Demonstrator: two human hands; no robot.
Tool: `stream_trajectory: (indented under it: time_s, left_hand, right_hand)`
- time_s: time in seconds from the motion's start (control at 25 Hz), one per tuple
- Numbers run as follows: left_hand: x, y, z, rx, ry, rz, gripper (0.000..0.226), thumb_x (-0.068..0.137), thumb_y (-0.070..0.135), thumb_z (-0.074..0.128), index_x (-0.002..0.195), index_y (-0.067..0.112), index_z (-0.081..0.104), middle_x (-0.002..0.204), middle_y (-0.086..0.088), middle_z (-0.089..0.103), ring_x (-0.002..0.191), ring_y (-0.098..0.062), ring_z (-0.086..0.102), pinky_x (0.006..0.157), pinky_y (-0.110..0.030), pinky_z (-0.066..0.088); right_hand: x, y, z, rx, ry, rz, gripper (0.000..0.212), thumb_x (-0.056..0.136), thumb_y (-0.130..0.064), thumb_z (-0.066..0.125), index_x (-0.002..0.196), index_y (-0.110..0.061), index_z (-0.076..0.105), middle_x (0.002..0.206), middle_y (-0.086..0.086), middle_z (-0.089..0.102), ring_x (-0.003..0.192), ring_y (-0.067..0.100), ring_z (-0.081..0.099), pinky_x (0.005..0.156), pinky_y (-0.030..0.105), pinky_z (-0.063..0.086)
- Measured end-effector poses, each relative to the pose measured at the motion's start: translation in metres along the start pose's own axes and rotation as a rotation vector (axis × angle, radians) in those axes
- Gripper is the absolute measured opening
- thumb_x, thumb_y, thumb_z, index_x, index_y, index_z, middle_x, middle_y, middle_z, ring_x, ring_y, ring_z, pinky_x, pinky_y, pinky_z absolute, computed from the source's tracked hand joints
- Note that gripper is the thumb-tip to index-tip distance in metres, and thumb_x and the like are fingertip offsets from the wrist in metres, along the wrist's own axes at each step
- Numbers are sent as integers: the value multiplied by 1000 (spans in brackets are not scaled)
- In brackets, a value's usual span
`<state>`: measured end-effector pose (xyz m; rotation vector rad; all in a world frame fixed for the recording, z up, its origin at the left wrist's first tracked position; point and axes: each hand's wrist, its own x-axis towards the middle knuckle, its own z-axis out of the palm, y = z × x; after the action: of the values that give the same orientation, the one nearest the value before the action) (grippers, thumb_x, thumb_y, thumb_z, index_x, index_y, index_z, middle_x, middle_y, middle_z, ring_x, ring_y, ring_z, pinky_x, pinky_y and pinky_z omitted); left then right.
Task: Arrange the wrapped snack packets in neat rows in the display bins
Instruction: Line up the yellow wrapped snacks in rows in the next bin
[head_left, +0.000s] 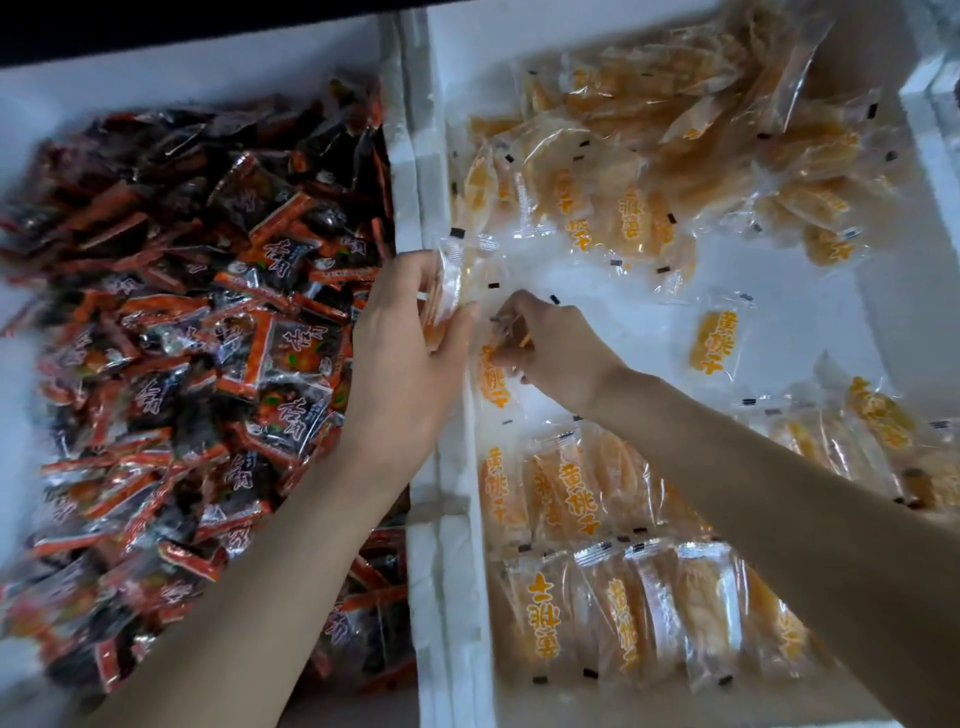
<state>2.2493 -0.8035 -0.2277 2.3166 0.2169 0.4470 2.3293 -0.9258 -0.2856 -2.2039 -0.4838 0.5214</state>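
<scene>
My left hand (410, 358) grips a few yellow packets (447, 291); my right hand (558, 351) pinches a single packet (492, 376) in the bin (893, 312).

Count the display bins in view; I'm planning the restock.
2: the left bin, heaped with red-and-black packets, and the right bin, holding orange packets. A white edge at the top right may be a third.

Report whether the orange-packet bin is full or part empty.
Part empty: bare white floor shows in the bin between the loose heap at the back and the neat rows in front.
</scene>
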Motion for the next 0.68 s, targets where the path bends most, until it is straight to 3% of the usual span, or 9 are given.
stream_trajectory:
  time_s: [0.24, 0.36, 0.44, 0.56, 0.68]
  left_hand:
    - [-14, 2, 2, -66, -26, -49, 21, 91, 11, 62, 96, 18, 43, 75, 18, 38, 68, 10, 46, 63, -3, 33]
    - [-20, 3, 4, -85, -35, -58, 19, 91, 15, 62, 98, 20, 44, 78, 17, 40, 71, 8, 46, 65, -3, 33]
    - [-24, 2, 5, -85, -39, -51, 17, 92, 16, 61, 100, 19, 46, 80, 17, 42, 72, 7, 47, 66, -4, 34]
    - [-27, 0, 6, -101, -53, -91, 16, 92, 17, 60, 105, 12, 52, 82, 12, 46, 73, 2, 48, 66, -5, 35]
    - [-27, 0, 6, -102, -45, -102, 18, 92, 17, 60, 107, 10, 53, 82, 11, 48, 73, 1, 48, 66, -5, 35]
  right_hand:
    - [-2, 5, 1, -641, 34, -143, 44, 89, -29, 61, 129, -23, 45, 124, 1, 45, 104, 26, 56, 78, 35, 45]
    - [-4, 18, -10, -711, 170, -284, 51, 86, -18, 66, 134, -14, 48, 130, 11, 49, 110, 34, 50, 86, 41, 44]
    - [-2, 25, -22, -774, 153, -202, 51, 90, -20, 61, 136, -14, 43, 128, 11, 51, 114, 33, 48, 90, 39, 41]
    - [-4, 26, -35, -610, 96, 77, 56, 91, -35, 58, 135, -12, 33, 121, 11, 54, 111, 31, 53, 82, 37, 43]
    - [-13, 20, -26, -352, -10, 139, 63, 86, -43, 63, 130, -10, 31, 105, 11, 60, 96, 31, 61, 80, 38, 48]
